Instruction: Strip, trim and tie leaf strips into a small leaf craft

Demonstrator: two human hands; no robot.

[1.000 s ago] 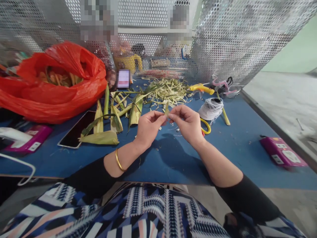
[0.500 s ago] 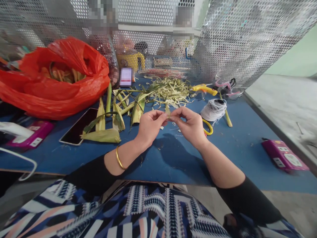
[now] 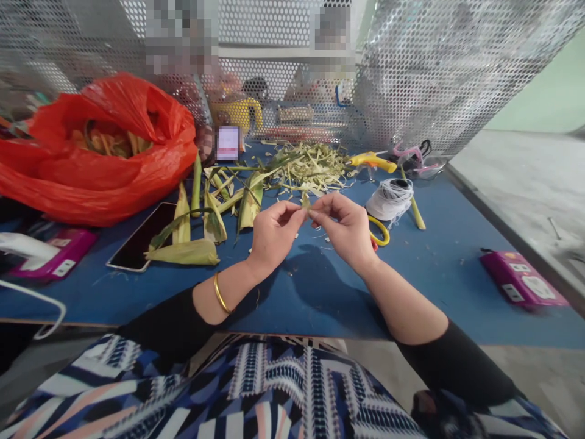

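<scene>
My left hand (image 3: 273, 231) and my right hand (image 3: 343, 225) meet above the blue table (image 3: 315, 292), fingertips pinched together on a small strip of pale green leaf (image 3: 306, 202). The strip pokes up between the two thumbs. Both hands hover a little above the table top. Just behind my right hand lie yellow-handled scissors (image 3: 379, 230) and a spool of white thread (image 3: 390, 199). To the left of my left hand lie several folded green leaves (image 3: 187, 252).
An orange plastic bag (image 3: 100, 152) of leaves sits at far left. A phone (image 3: 141, 238) lies by it. Leaf scraps (image 3: 311, 164) pile at the back, with a yellow glue gun (image 3: 372, 161). Pink boxes (image 3: 521, 280) sit at both sides. Perforated metal screen (image 3: 434, 73) behind.
The hands have stayed pinched on the strip, shifting only slightly; the view has wobbled a little.
</scene>
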